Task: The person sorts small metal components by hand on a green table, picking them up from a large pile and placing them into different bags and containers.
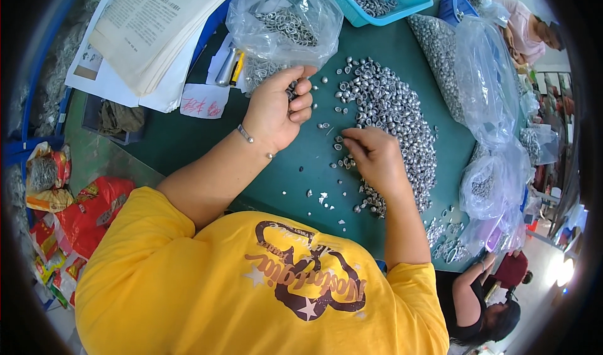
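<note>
My left hand (pixel 279 107), with a metal bangle at its wrist, is curled palm-up around a few small dark-silver metal caps (pixel 291 91). My right hand (pixel 377 157) is over the left edge of a large heap of small hollow silver metal caps (pixel 392 104). Its thumb and fingers are pinched together; what they hold, if anything, is too small to make out. A few loose caps (pixel 338 143) lie on the green tabletop (pixel 264 188) between my hands.
Beyond my left hand stands an open clear plastic bag (pixel 282 22) of metal rings, with a yellow-handled tool (pixel 237 68) beside it. A turquoise tray (pixel 377 17) is at the back. Filled bags (pixel 440 60) line the right side; papers (pixel 144 35) lie at left. Other people are at right.
</note>
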Demonstrator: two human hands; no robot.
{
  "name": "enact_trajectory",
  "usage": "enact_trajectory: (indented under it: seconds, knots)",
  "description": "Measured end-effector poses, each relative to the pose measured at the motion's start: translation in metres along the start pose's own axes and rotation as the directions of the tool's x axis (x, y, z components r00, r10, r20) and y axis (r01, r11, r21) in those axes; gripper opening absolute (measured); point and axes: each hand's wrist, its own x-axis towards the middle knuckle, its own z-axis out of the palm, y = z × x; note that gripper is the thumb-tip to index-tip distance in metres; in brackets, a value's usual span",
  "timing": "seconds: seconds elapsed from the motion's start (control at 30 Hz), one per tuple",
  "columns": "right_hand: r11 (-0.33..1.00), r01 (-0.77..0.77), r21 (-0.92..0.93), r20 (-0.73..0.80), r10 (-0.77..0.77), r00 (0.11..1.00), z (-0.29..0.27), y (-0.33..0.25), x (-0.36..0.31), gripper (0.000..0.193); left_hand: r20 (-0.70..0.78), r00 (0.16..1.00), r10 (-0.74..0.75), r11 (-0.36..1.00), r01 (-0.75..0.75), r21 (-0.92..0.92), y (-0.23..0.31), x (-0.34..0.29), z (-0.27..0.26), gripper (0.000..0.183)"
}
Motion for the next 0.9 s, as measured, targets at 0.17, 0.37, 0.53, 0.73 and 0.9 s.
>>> enact_trajectory:
  seconds: [0.17, 0.37, 0.53, 0.73, 0.9]
  knots:
    - [1.0, -0.019, 0.025, -0.012, 0.019, 1.0, 0.005, 0.003, -0.003, 0.009, -0.013, 1.0, -0.009, 1.0, 0.009, -0.005, -0.001, 0.001, 0.001, 0.019]
    - [0.724, -0.203, 0.66, 0.109, 0.175, 0.978, -0.003, 0.004, -0.011, 0.008, -0.002, 1.0, -0.006, 1.0, 0.006, 0.007, 0.0, 0.0, 0.0, 0.019]
    - [-0.223, -0.23, 0.947, 0.25, 0.065, 0.966, -0.012, 0.014, -0.02, 0.012, -0.006, 1.0, -0.026, 1.0, 0.026, 0.009, -0.001, 0.001, 0.002, 0.018]
    - [0.988, -0.001, 0.155, -0.028, 0.005, 1.0, -0.001, 0.013, -0.016, 0.008, 0.013, 1.0, -0.015, 1.0, 0.015, 0.025, -0.002, 0.0, -0.001, 0.018]
    - [0.983, 0.054, -0.177, -0.056, -0.065, 0.996, 0.011, -0.001, -0.019, 0.009, -0.008, 1.0, -0.021, 1.0, 0.021, 0.017, -0.002, 0.0, 0.002, 0.019]
